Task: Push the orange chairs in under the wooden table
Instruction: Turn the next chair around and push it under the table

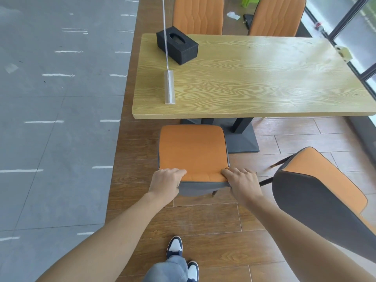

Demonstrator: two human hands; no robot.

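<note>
An orange chair with a grey back stands just in front of the wooden table, its seat front close to the table's near edge. My left hand grips the left top corner of its backrest. My right hand grips the right top corner. A second orange chair stands pulled out and angled at my right, away from the table. Two more orange chairs sit at the far side, tucked against the table.
A black tissue box and a clear acrylic sign stand sit on the table's left part. The table's dark pedestal base is beneath. Grey floor lies left, glass window frames right. My shoes are on the wood floor.
</note>
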